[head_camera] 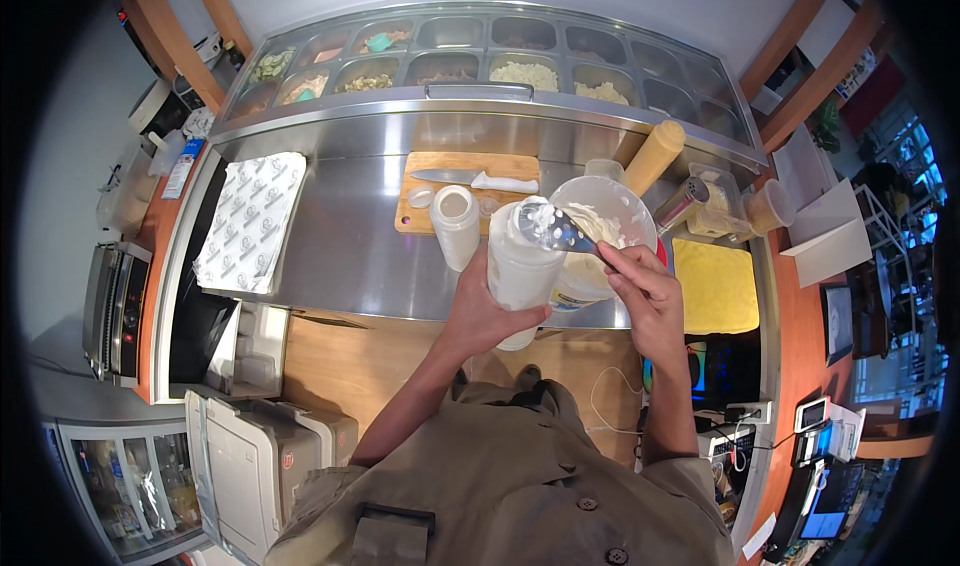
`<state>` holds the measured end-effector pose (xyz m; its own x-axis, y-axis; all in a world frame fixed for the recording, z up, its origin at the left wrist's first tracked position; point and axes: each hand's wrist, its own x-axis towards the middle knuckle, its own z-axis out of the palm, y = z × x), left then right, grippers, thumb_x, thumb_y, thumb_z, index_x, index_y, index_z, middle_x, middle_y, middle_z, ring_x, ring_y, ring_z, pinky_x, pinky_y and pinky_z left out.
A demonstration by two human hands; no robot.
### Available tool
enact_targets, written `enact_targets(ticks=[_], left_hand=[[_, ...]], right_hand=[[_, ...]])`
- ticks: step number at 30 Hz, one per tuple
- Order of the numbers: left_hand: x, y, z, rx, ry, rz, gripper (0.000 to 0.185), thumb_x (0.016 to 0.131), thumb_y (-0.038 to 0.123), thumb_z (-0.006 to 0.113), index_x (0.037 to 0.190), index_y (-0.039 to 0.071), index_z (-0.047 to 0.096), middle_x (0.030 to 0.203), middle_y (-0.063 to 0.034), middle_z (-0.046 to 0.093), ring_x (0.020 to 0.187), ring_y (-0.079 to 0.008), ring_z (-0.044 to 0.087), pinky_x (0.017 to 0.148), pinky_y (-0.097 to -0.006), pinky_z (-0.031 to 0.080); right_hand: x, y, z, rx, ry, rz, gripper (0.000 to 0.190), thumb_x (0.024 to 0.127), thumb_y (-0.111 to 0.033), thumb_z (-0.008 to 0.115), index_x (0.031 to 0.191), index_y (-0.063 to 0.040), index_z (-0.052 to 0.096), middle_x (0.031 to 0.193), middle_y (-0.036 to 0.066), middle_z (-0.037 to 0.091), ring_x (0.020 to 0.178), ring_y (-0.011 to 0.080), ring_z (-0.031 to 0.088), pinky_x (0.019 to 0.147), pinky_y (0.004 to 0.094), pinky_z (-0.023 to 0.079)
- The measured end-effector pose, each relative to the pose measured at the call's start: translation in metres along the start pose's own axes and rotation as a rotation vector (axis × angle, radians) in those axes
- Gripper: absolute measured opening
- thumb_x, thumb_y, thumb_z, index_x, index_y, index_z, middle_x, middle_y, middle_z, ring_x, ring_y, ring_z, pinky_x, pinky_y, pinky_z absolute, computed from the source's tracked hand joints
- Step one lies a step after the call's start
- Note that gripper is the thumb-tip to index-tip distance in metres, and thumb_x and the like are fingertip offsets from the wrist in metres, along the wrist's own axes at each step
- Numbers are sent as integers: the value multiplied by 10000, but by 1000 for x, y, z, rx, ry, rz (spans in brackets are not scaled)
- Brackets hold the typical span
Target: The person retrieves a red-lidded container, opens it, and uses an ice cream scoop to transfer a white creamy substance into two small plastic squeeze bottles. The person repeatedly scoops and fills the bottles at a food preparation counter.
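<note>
My left hand [491, 307] grips a translucent plastic bottle [525, 273] with white contents, held at the counter's front edge. In my right hand [645, 288] is the handle of a slotted spoon [559, 228]. White creamy sauce clings to the spoon's bowl, which rests at or just over the bottle's mouth. Right behind the bottle, a large white plastic tub [637, 213] holds more of a pale creamy sauce. A second open bottle [455, 228] stands to the left, by a wooden cutting board [427, 162]. On that board lie a white-handled knife [502, 182] and a small round cap [421, 197].
Patterned wrapping paper [251, 217] lies on the steel counter [345, 243] at left. A yellow cloth [715, 287], a metal shaker [682, 202] and a tan sauce bottle [655, 157] are at right. Behind stands a covered rail of food pans [450, 33].
</note>
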<state>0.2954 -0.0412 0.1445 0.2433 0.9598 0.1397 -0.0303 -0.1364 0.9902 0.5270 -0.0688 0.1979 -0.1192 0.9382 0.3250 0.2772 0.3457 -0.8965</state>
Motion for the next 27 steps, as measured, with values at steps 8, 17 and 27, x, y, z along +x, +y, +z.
enact_targets(ticks=[8, 17, 27], left_hand=[[5, -6, -1, 0, 24, 4, 892, 669, 171, 929, 1407, 15, 453, 1288, -138, 627, 1201, -244, 620, 1027, -413, 505], [7, -81, -6, 149, 138, 16, 820, 684, 154, 924, 1352, 17, 468, 1271, -161, 637, 1199, -265, 634, 1025, -423, 510], [0, -98, 1, 220, 219, 132, 775, 726, 157, 901, 1359, 28, 473, 1260, -175, 650, 1181, -311, 651, 1005, -429, 518]], right_hand=[[-8, -6, -19, -30, -47, 16, 405, 942, 59, 608, 1318, -58, 704, 1007, 71, 669, 910, 145, 595, 820, 247, 454], [-7, -12, -47, -142, 135, 80, 410, 970, -40, 638, 1379, -7, 644, 1020, 41, 624, 937, 128, 579, 845, 242, 458], [2, -24, -12, -457, -90, 116, 511, 915, 90, 537, 1378, -93, 651, 872, 191, 627, 780, 305, 654, 757, 335, 511]])
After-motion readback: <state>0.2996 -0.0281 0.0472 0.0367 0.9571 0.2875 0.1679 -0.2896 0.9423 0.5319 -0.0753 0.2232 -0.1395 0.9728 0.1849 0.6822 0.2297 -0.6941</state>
